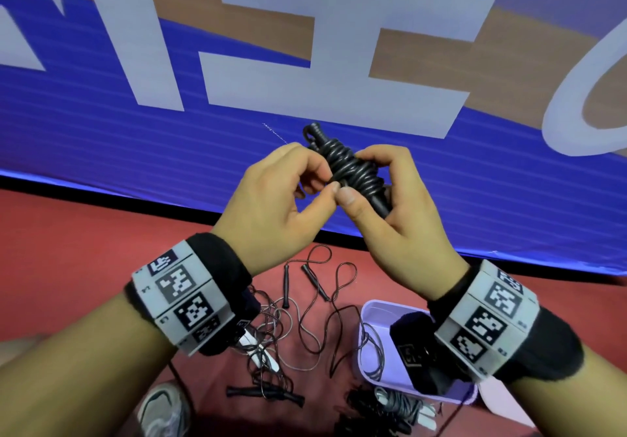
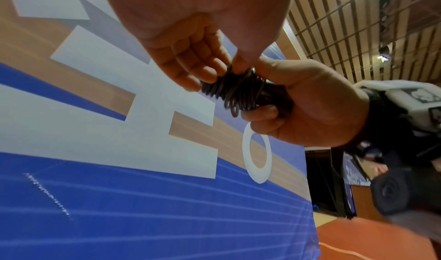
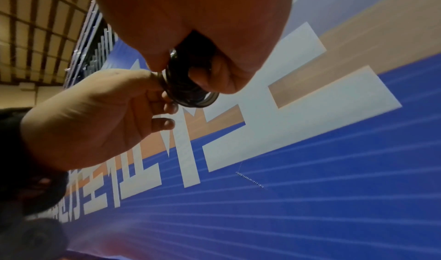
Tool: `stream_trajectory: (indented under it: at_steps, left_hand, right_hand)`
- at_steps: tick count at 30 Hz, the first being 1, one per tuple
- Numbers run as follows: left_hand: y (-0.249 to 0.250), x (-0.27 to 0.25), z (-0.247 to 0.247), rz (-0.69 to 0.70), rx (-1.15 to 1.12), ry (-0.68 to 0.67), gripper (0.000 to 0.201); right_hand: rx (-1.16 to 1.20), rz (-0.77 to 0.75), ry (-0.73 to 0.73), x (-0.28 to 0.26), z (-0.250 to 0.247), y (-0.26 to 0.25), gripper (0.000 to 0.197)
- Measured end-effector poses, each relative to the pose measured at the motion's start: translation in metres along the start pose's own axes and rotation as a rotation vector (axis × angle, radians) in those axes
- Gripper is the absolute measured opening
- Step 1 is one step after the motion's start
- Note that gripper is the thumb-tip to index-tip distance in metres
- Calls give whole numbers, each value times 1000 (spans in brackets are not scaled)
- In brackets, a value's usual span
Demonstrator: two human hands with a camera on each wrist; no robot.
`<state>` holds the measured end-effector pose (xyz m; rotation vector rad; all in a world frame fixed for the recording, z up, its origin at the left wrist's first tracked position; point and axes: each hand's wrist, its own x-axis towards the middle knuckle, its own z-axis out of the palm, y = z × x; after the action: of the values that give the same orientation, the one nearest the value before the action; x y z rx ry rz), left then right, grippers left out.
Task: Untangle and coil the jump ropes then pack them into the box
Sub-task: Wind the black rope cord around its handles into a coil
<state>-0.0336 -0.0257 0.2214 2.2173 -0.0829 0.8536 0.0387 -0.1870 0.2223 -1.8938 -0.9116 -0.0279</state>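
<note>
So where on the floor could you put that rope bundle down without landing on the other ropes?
Bare red floor lies left of the loose ropes, below the blue banner. The lilac box shows some bare bottom at its far end. It is crowded between the wrists, where tangled ropes and handles spread, and beside the box's near edge.

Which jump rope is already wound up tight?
The black rope held up in both hands, wrapped round its handles. The ropes on the red floor lie loose and tangled.
</note>
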Motion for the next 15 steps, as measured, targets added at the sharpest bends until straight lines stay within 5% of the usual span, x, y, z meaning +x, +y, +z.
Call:
stream_trajectory:
  at_steps: [6, 15]
  left_hand:
    - [1, 3, -5, 119, 48, -7, 10]
    - [5, 1, -8, 81, -4, -63, 27]
  right_hand:
    - [36, 14, -51, 1, 0, 8, 26]
    - [51, -38, -14, -1, 1, 5, 25]
